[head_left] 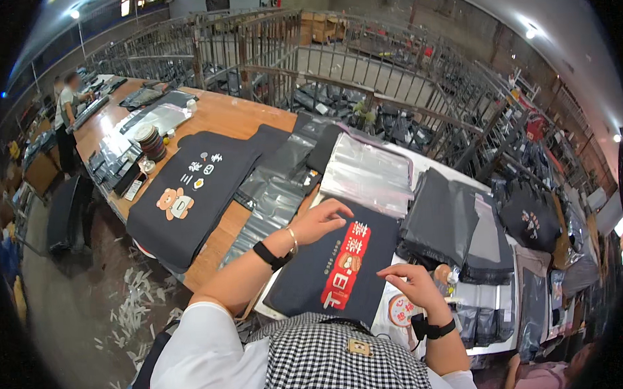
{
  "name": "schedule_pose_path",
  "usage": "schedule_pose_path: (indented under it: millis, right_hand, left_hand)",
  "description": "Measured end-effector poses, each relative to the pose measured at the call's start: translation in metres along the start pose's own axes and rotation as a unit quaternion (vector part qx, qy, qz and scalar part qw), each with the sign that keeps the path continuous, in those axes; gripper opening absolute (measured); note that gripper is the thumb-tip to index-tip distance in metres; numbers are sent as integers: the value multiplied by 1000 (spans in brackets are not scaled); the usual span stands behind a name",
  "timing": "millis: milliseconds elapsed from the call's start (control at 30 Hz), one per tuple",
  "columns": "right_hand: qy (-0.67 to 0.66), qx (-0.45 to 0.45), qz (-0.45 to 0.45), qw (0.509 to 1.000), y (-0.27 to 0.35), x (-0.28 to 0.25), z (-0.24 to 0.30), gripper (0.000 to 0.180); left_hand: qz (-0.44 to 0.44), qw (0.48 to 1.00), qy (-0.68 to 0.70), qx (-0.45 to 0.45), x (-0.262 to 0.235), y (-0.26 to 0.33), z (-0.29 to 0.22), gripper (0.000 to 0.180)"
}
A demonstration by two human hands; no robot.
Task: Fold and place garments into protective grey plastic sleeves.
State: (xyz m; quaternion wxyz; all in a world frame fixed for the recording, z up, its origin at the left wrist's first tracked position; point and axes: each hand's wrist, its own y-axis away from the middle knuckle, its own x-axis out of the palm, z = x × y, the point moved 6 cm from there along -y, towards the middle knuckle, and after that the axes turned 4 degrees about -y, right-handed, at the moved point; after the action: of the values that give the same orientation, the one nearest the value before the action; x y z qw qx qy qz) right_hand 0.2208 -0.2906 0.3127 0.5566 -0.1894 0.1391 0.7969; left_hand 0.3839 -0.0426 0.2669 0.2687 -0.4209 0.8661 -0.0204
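Observation:
A dark folded cloth (302, 276) with a red printed panel and white lettering lies flat on the white table in front of me. My left hand (319, 220) hovers at or just over its upper left part, fingers loosely bent and apart, holding nothing. Beside the cloth's right edge is my right hand (416, 285), fingers stretched toward the print and nothing in them. Whether either hand touches the cloth is hard to tell. A stack of clear plastic bags (367, 173) lies just beyond the cloth. Below my right hand sits a round red-and-white printed item (402, 311).
On the wooden table (236, 111) at left lies a dark cloth with a bear print (201, 191). Dark bagged packages (437, 214) are stacked at right. Metal railings (265, 55) stand behind. Another person (68, 107) is at far left; a pink sleeve (541, 377) shows lower right.

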Motion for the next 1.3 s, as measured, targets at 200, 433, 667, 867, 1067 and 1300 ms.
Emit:
schedule_pose_path:
  millis: [200,433,667,867,1067,1300]
  right_hand:
    - [101,-1,-11,995,5,7,-48,24]
    - [96,169,74,978,47,52,-156,37]
    - [201,292,104,929,126,73,-246,43]
    - [108,341,59,932,143,68,-286,40]
    - [-204,392,-105,891,106,58,-339,28]
    - [-311,325,-309,838,42,39,-431,29]
  left_hand:
    - [153,986,-69,-18,70,1,72,32]
    - [234,912,-338,6,175,119,170,66]
    - [354,833,-423,44,234,204,192,76]
    - [344,827,-434,96,225,198,184,63]
    - [355,859,-358,91,212,206,187,42]
    - [211,965,-142,-70,198,202,177,17]
